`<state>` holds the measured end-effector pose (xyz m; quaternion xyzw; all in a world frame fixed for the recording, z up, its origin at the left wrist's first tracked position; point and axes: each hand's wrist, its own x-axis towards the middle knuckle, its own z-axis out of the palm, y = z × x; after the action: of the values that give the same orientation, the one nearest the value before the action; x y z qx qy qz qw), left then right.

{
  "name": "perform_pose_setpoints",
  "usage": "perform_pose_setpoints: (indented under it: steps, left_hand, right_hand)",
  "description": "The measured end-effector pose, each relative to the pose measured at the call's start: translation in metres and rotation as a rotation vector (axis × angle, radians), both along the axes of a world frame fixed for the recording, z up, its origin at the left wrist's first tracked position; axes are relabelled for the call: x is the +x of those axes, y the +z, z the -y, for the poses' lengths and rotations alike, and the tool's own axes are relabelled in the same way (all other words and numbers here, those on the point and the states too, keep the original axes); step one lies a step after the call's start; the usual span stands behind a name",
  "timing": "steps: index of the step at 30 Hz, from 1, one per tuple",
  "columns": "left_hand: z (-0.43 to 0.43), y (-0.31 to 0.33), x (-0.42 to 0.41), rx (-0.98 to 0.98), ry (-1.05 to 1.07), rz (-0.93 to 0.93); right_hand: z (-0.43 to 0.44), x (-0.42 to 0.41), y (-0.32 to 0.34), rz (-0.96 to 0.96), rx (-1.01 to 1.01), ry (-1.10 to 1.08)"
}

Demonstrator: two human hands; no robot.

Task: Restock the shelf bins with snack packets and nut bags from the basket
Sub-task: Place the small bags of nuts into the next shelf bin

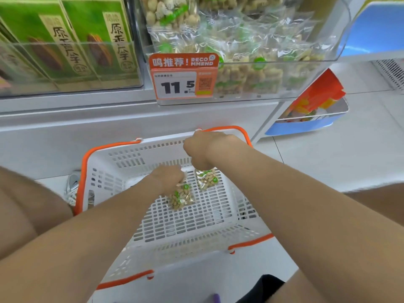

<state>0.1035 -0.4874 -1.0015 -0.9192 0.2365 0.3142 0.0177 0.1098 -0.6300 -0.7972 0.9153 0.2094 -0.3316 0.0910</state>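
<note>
A white perforated basket (218,217) with orange handles stands on the floor below the shelf. Both my hands reach into it. My left hand (168,177) pinches the top of a small clear nut bag (181,196) with a green dot label. My right hand (203,149) is curled over a second nut bag (207,178), which hangs from its fingers above the basket floor. Above, a clear shelf bin (273,62) holds several bags of the same nuts.
An orange price tag (183,76) reading 11.5 hangs on the bin front. Green boxes (70,40) fill the left bin. A blue and white tray (310,119) with orange packets sits low at right. A shoe (72,186) is left of the basket.
</note>
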Motion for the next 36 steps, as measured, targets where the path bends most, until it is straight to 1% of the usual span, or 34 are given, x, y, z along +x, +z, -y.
perform_pose_setpoints:
  steps: [2,5,8,10,13,16,18,21,22,25,26,27,29,32,34,36]
  left_hand:
    - [0.002,0.019,-0.001,-0.180,0.139,-0.008]
    - [0.004,0.044,-0.004,-0.369,0.197,0.028]
    - [0.006,0.075,-0.004,-0.499,0.242,-0.026]
    - [0.010,0.100,-0.006,-0.576,0.241,-0.028]
    - [0.014,0.144,-0.010,-0.700,0.202,0.013]
    - [0.009,0.187,-0.014,-0.772,0.187,0.028]
    - [0.002,0.214,-0.014,-0.839,0.222,-0.007]
    - [-0.007,0.255,-0.011,-0.982,0.332,0.026]
    - [-0.009,0.265,-0.010,-1.043,0.377,0.065]
    - [-0.009,0.294,-0.008,-1.175,0.464,0.254]
    - [-0.007,0.302,-0.009,-1.208,0.484,0.305]
    - [-0.005,0.309,-0.009,-1.232,0.507,0.356]
    - [-0.001,0.322,-0.008,-1.271,0.569,0.446]
    - [0.003,0.336,-0.002,-1.303,0.606,0.608]
    - [0.005,0.344,0.004,-1.246,0.558,0.765]
    - [0.007,0.351,0.009,-1.160,0.472,0.871]
  right_hand:
    - [-0.005,-0.001,0.007,0.018,0.024,0.010]
    - [-0.005,-0.005,0.020,-0.005,0.027,0.025]
    - [0.002,-0.011,0.041,0.022,0.041,0.003]
    - [0.011,-0.013,0.052,0.048,0.048,-0.023]
    - [0.023,-0.015,0.059,0.077,0.068,-0.062]
    - [0.031,-0.018,0.068,0.043,0.143,-0.086]
    - [0.037,-0.018,0.075,0.014,0.204,-0.124]
    - [0.044,-0.018,0.088,-0.023,0.300,-0.163]
    - [0.044,-0.019,0.093,-0.035,0.393,-0.202]
    - [0.039,-0.025,0.113,-0.112,0.786,-0.369]
    - [0.038,-0.027,0.120,-0.106,0.876,-0.392]
    - [0.037,-0.029,0.128,-0.086,0.925,-0.393]
    - [0.037,-0.032,0.142,-0.069,0.957,-0.379]
    - [0.046,-0.034,0.159,-0.090,1.061,-0.423]
    - [0.051,-0.030,0.169,-0.026,1.119,-0.478]
    - [0.056,-0.019,0.173,0.084,1.203,-0.554]
